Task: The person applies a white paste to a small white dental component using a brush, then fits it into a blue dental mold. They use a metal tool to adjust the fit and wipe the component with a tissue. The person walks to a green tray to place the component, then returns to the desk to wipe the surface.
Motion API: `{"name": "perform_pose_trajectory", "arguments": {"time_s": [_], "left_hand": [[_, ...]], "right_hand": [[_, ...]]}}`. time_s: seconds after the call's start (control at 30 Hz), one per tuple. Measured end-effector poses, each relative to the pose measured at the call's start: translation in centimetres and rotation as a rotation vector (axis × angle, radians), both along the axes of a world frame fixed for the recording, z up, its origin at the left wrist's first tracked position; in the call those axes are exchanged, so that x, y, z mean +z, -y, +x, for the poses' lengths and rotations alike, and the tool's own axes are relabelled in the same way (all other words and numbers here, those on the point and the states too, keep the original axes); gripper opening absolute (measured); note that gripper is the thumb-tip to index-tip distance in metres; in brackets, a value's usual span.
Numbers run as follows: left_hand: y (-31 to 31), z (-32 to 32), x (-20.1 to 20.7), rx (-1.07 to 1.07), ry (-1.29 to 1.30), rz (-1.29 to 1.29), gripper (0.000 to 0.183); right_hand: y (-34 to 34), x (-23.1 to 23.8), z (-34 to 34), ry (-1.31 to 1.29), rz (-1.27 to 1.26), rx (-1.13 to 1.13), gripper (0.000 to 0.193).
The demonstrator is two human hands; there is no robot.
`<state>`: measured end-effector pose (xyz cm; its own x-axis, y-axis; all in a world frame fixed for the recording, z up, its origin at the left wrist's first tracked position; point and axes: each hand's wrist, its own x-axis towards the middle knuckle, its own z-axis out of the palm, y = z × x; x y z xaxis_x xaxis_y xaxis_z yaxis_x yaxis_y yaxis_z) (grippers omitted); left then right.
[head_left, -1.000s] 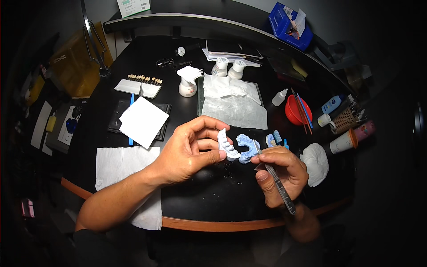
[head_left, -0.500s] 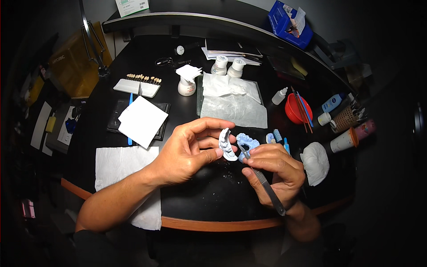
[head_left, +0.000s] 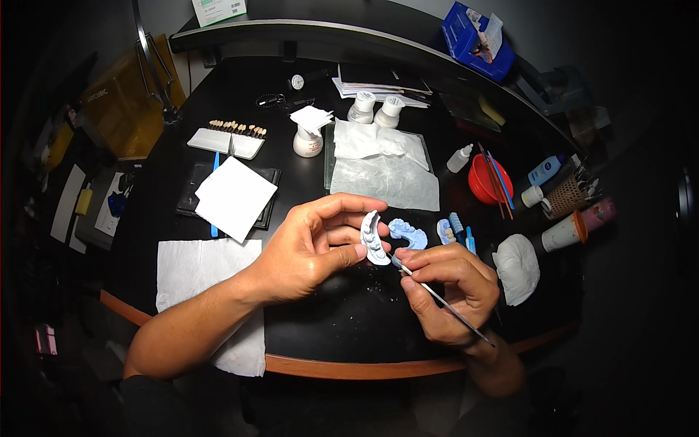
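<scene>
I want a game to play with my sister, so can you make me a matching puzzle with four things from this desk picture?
Things:
1. White tooth model
2. Bowl
3. Slim tool
4. Bin

Matches:
A. Blue, near the top of the picture
B. Held in the right hand
C. Held in the left hand
D. Red, on the desk

Right pairs: 1-C, 2-D, 3-B, 4-A

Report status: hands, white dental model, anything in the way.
Left hand gripping white dental model. Right hand pinching slim metal tool, tip near model, contact unclear. Blue dental cast close by, partly behind right fingers, possibly crowding.
</scene>
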<state>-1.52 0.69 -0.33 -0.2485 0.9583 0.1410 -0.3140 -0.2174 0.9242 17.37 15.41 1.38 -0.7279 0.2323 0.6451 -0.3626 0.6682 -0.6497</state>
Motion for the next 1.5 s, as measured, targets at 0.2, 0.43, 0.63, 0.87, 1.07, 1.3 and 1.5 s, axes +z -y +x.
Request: {"name": "perform_pose_trajectory", "arguments": {"time_s": [0.2, 0.43, 0.63, 0.87, 1.07, 1.3, 1.5], "left_hand": [[0.5, -0.2, 0.2, -0.024, 0.016, -0.029, 0.060], [0.1, 0.4, 0.2, 0.006, -0.003, -0.047, 0.052], [0.1, 1.4, -0.4, 0.187, -0.241, 0.120, 0.035], [0.1, 1.6, -0.9, 0.357, -0.579, 0.280, 0.038], [0.2, 1.7, -1.0, 0.397, -0.675, 0.283, 0.041], [0.1, 1.8, -0.9, 0.425, -0.696, 0.315, 0.041], [0.2, 1.8, -0.7, 0.422, -0.705, 0.307, 0.041]], "right_hand": [[0.4, 0.3, -0.2, -0.008, -0.002, 0.030, 0.016], [0.3, 0.3, 0.2, 0.011, -0.009, 0.006, 0.015], [0.3, 0.3, 0.3, -0.072, 0.038, -0.003, 0.015], [0.9, 0.4, 0.6, -0.126, 0.234, 0.024, 0.025], [0.9, 0.0, 0.4, -0.172, 0.294, 0.027, 0.025], [1.0, 0.0, 0.3, -0.166, 0.296, 0.036, 0.026], [1.0, 0.0, 0.3, -0.164, 0.292, 0.034, 0.021]]}}
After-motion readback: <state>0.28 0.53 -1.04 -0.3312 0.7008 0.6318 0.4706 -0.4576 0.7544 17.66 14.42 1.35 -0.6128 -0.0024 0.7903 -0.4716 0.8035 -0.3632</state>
